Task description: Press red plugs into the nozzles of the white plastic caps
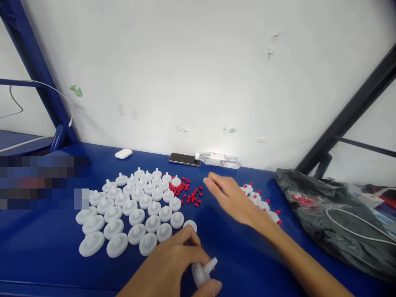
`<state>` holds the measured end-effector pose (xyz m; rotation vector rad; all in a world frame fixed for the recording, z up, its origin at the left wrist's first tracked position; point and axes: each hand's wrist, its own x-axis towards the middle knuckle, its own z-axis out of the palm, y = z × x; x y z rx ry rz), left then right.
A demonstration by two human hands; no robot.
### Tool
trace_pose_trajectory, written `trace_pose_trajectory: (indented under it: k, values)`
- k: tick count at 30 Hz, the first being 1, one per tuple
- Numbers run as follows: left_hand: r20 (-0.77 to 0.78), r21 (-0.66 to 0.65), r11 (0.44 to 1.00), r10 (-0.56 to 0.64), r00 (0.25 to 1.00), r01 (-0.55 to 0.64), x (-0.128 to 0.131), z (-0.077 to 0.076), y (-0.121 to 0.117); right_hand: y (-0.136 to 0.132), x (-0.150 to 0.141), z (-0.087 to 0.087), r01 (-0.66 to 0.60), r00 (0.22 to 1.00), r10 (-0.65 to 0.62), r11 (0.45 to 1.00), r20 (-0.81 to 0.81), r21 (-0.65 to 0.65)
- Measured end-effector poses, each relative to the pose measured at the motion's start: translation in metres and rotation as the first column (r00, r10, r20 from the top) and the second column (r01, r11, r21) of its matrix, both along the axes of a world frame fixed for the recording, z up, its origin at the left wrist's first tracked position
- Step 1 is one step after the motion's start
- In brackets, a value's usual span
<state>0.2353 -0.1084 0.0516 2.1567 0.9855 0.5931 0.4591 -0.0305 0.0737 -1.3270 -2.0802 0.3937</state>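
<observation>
With the left hand (173, 260), pinching a white disc (199, 275) between fingers (197, 254) over the desk (244, 255). With the right hand (233, 194), holding fingers nearly together beside red caps (192, 200); cannot tell whether around one.

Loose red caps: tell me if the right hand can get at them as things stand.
Likely yes. The right hand is just to the right of the red caps, and nothing visible stands between. White discs crowd the caps on their left, the side away from that hand.
</observation>
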Motion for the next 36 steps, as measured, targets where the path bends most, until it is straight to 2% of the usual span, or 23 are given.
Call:
trace_pose_trajectory:
  k: [3, 6, 8, 12, 15, 19, 21, 23, 26, 29, 33, 36]
  values:
    - [-0.055, 0.200, 0.979, -0.037, 0.998, 0.047, 0.014, -0.024, 0.004, -0.001, -0.009, -0.010, 0.014, 0.988, -0.011, 1.000, 0.153, -0.021]
    - [-0.197, 0.355, 0.926, -0.063, 0.978, 0.131, 0.021, -0.039, 0.007, 0.003, -0.014, -0.020, 0.013, 0.984, -0.018, 1.000, 0.179, 0.026]
    - [-0.259, 0.394, 0.905, -0.055, 0.964, 0.158, 0.023, -0.041, 0.008, 0.009, -0.017, -0.027, 0.005, 0.988, -0.015, 0.998, 0.155, 0.064]
    - [-0.287, 0.425, 0.893, -0.021, 0.958, 0.147, 0.022, -0.038, 0.007, 0.016, -0.022, -0.033, -0.009, 0.997, 0.000, 0.993, 0.078, 0.115]
    - [-0.323, 0.489, 0.858, 0.010, 0.946, 0.158, 0.021, -0.039, 0.007, 0.016, -0.014, -0.023, 0.040, 0.998, -0.049, 0.972, 0.033, 0.230]
    - [-0.328, 0.563, 0.815, 0.072, 0.942, 0.133, 0.021, -0.048, 0.008, 0.016, 0.019, 0.008, 0.235, 0.965, -0.262, 0.894, 0.021, 0.381]
    - [-0.296, 0.588, 0.803, 0.097, 0.950, 0.101, 0.020, -0.052, 0.007, 0.016, 0.039, 0.022, 0.334, 0.909, -0.398, 0.875, 0.125, 0.351]
    - [-0.255, 0.597, 0.800, 0.120, 0.959, 0.059, 0.019, -0.052, 0.006, 0.016, 0.056, 0.032, 0.418, 0.817, -0.491, 0.865, 0.301, 0.277]
    - [-0.164, 0.603, 0.797, 0.116, 0.980, 0.006, 0.018, -0.049, 0.004, 0.013, 0.072, 0.032, 0.469, 0.725, -0.435, 0.880, 0.535, 0.080]
    - [-0.093, 0.598, 0.801, 0.100, 0.991, -0.025, 0.015, -0.042, 0.004, 0.012, 0.079, 0.022, 0.463, 0.709, -0.321, 0.883, 0.628, -0.072]
    - [-0.027, 0.619, 0.784, 0.086, 0.996, -0.051, 0.011, -0.031, 0.005, 0.013, 0.078, 0.012, 0.436, 0.708, -0.303, 0.898, 0.637, -0.057]
    - [0.013, 0.652, 0.753, 0.113, 0.993, -0.094, 0.008, -0.026, 0.005, 0.011, 0.068, 0.018, 0.357, 0.753, -0.234, 0.930, 0.615, -0.083]
